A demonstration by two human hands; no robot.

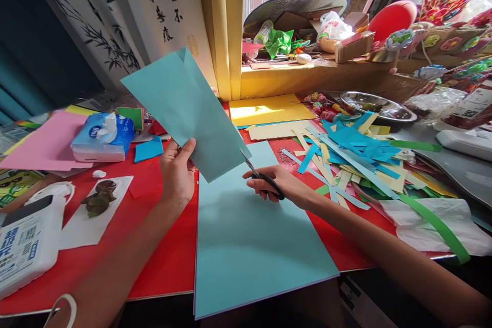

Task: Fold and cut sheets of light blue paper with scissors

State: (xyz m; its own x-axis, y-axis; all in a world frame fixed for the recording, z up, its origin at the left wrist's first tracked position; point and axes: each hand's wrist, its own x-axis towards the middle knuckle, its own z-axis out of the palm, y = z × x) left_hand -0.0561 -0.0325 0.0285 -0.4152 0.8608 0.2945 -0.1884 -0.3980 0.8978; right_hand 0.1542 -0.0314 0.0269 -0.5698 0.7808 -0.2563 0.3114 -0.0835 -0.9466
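Observation:
My left hand (179, 171) pinches the lower edge of a folded light-blue sheet of paper (188, 107), thumb on its near face. The sheet is held up at a slant above the table. In my right hand (274, 182) is a pair of scissors (271, 184) with dark handles, my fingers through the loops. The blades (248, 158) are at the sheet's lower right corner; whether they have cut into it I cannot tell. Beneath both hands lies a large light-blue sheet stack (257, 246), which overhangs the table's front edge.
Cut paper strips and scraps (353, 148) pile up on the right of the red table (161, 246). A metal bowl (378, 105) sits behind them. On the left are a tissue pack (103, 136), a white box (28, 246) and a napkin (113, 215) bearing dark peels. Yellow paper (269, 109) lies at the back.

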